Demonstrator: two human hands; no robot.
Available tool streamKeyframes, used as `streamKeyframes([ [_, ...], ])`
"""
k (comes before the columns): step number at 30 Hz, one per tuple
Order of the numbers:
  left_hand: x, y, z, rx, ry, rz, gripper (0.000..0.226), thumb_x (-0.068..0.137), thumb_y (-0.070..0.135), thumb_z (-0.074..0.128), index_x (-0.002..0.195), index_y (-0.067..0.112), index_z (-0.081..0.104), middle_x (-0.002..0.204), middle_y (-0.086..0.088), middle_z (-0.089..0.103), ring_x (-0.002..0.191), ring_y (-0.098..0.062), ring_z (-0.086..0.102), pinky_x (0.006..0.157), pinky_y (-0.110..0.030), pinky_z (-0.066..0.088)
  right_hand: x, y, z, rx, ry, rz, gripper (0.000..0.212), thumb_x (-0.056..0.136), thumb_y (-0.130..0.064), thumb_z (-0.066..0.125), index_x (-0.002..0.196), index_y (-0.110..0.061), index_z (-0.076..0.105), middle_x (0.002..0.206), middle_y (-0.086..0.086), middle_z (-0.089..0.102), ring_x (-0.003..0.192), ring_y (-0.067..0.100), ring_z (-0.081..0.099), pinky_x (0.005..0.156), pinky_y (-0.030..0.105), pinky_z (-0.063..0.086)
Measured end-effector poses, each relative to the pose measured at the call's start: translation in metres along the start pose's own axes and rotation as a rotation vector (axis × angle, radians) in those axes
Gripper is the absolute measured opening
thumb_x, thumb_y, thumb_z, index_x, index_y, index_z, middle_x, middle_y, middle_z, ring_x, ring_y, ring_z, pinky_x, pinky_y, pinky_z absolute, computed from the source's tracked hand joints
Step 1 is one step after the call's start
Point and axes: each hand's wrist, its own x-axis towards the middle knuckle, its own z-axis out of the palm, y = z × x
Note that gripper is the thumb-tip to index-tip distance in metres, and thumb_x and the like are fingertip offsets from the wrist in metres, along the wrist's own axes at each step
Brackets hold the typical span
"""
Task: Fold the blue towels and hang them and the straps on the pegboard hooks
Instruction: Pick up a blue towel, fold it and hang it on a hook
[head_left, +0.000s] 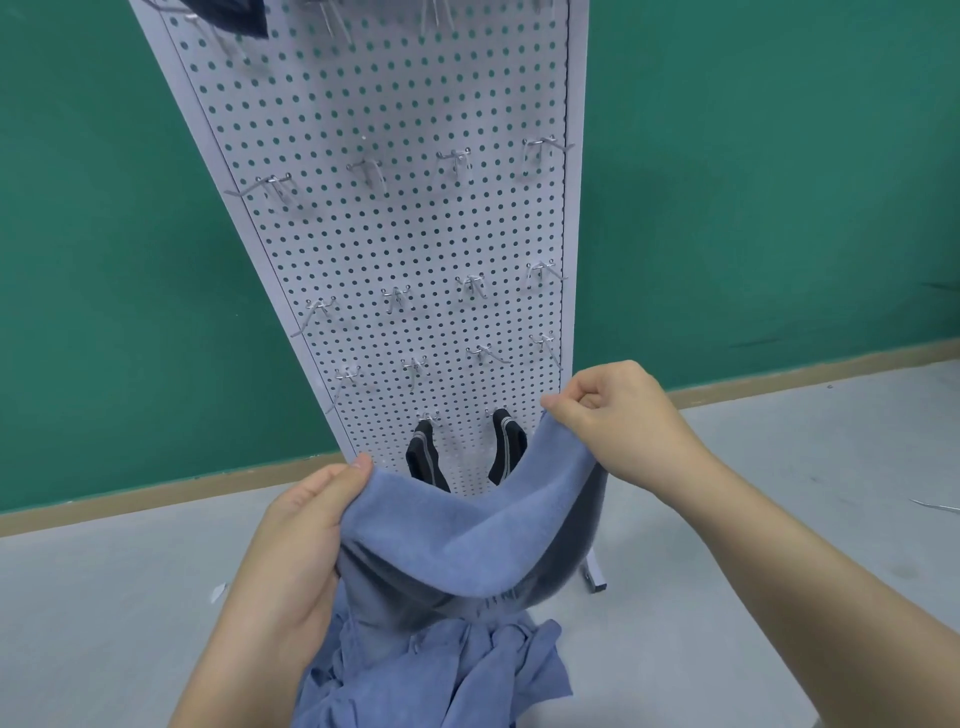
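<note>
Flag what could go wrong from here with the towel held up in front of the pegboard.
1. The blue towel sags between the left hand and right hand, so the fold may come out uneven.
2. It hangs close to the black straps and could knock them off their hooks.
3. Its lower part may catch the towel pile below.

The held blue towel (457, 540) hides the pegboard (395, 234) base and the lower ends of two black straps (506, 447); a dark item (234, 15) on a top hook is cut by the upper edge; the bottom edge crops the towel pile (441, 675).
</note>
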Motion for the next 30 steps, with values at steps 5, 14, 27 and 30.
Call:
streamKeyframes([
  [5,-0.002,0.002,0.0015,-0.006,-0.005,0.012,0.042,0.099,0.028,0.063,0.105,-0.013,0.062,0.086,-0.019,0.069,0.079,-0.025,0.064,0.076,-0.038,0.047,-0.0018,-0.0015,0.0031,0.02,-0.026,0.001,0.028,0.093,-0.023,0.071,0.074,-0.002,0.067,0.038,-0.01,0.032,0.039,0.01,0.031,0.04,0.016,0.028],
  [14,-0.0026,0.0012,0.0017,0.002,0.001,0.013,0.039,0.1,0.028,0.062,0.1,-0.011,0.063,0.087,-0.02,0.068,0.081,-0.026,0.063,0.079,-0.04,0.046,-0.0047,-0.0076,0.0035,0.025,-0.055,0.026,0.017,0.09,-0.009,0.063,0.075,-0.015,0.07,0.044,-0.008,0.039,0.039,0.007,0.035,0.038,0.014,0.027],
  [27,0.0015,-0.0023,0.0004,0.06,0.124,0.045,0.02,0.103,0.015,0.058,0.099,0.008,0.077,0.094,-0.01,0.08,0.082,-0.019,0.073,0.077,-0.035,0.054,-0.0058,-0.0055,0.0059,-0.143,-0.046,0.057,0.024,0.097,-0.008,0.051,0.096,-0.02,0.071,0.077,0.002,0.057,0.052,0.011,0.046,0.04,0.016,0.029],
  [30,0.0011,-0.0017,0.0009,0.066,0.148,0.055,0.025,0.106,0.01,0.051,0.106,0.01,0.076,0.098,-0.007,0.08,0.091,-0.019,0.073,0.082,-0.035,0.054,-0.0037,0.0002,0.0078,-0.235,-0.026,0.057,0.022,0.1,-0.012,0.05,0.096,-0.015,0.072,0.085,0.006,0.062,0.064,0.017,0.055,0.051,0.026,0.037],
])
